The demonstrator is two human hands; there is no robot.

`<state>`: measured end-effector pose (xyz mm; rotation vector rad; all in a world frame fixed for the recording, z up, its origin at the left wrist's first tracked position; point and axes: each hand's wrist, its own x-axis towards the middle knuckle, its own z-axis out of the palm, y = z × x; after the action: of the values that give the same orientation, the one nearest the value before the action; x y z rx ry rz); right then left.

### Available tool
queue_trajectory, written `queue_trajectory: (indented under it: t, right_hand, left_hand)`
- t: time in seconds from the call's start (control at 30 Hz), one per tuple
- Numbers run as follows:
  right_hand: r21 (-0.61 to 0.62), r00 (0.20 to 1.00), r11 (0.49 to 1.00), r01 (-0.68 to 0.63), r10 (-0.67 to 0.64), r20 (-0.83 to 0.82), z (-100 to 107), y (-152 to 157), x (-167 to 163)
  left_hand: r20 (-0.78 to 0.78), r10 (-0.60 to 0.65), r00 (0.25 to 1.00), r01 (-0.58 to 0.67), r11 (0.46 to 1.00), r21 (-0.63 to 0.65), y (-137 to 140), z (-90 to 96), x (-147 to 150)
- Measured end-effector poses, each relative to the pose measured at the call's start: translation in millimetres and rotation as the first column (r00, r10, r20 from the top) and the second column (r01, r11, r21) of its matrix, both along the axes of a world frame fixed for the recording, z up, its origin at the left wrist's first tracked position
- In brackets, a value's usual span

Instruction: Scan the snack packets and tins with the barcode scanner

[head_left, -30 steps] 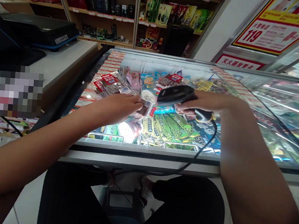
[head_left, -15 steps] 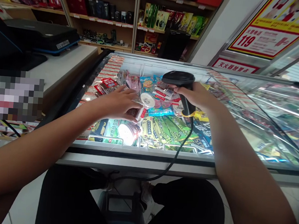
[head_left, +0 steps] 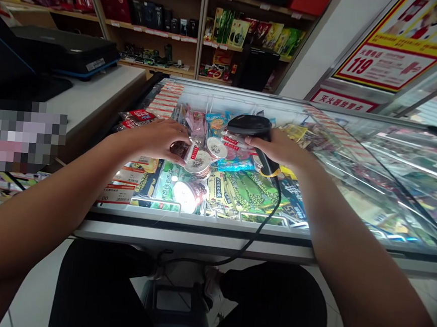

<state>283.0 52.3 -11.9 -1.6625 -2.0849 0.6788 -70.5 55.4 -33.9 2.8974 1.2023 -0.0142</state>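
My left hand (head_left: 158, 137) is closed around a small clear packet (head_left: 183, 150) with dark brown contents and a red-and-white label. My right hand (head_left: 285, 149) grips a black barcode scanner (head_left: 249, 126) by its handle, and its cable (head_left: 273, 208) droops toward my legs. Both hands are above the glass-topped freezer (head_left: 205, 238). Another clear packet (head_left: 230, 143) with a red label lies beneath the scanner head. Red-and-dark snack packets (head_left: 139, 118) lie beyond my left wrist. Round white-lidded tubs (head_left: 216, 148) show between my hands.
Green ice-pop packs (head_left: 254, 186) fill the freezer's front. To the left, a counter (head_left: 122, 83) carries a black scale-like device (head_left: 61, 50). Shelves (head_left: 157, 30) of boxed goods stand behind. A stool-like grey object (head_left: 175, 306) sits on the floor between my legs.
My left hand has shifted left with the packet, uncovering a tub lid. The red-and-dark packets now lie farther left. The scanner in my right hand has moved slightly left and down.
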Motion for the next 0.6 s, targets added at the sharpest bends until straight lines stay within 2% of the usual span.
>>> queue_trajectory:
  t: [0.13, 0.23, 0.3, 0.37, 0.47, 0.53, 0.6]
  right_hand:
    - [0.029, 0.977, 0.985, -0.169, 0.171, -0.125, -5, -5, -14]
    - [0.017, 0.936, 0.981, -0.195, 0.192, -0.294, -6, -9, -21]
    - [-0.013, 0.914, 0.992, -0.124, 0.109, -0.391, -3, -10, -22]
    - [-0.104, 0.881, 0.995, -0.006, -0.044, -0.471, 1, -11, -23]
    - [-0.267, 0.822, 0.954, 0.134, -0.257, -0.508, 5, -13, -25]
    - [-0.300, 0.820, 0.943, 0.145, -0.284, -0.496, 7, -16, -28]
    - [-0.302, 0.840, 0.947, 0.106, -0.247, -0.482, 7, -20, -32]
  left_hand:
    - [0.003, 0.051, 0.999, -0.051, 0.990, 0.132, -14, 5.5, 11]
    - [0.011, 0.015, 1.000, -0.016, 0.987, 0.159, -27, 6.3, 25]
    - [-0.015, -0.046, 0.999, 0.047, 0.991, 0.126, -33, 1.7, 35]
    - [-0.043, -0.072, 0.996, 0.076, 0.993, 0.091, -37, -6.1, 43]
    - [-0.060, -0.052, 0.997, 0.056, 0.996, 0.071, -41, -16.7, 54]
    - [-0.070, -0.034, 0.997, 0.040, 0.996, 0.078, -44, -20.2, 61]
    - [-0.083, -0.018, 0.996, 0.028, 0.993, 0.118, -48, -21.4, 68]
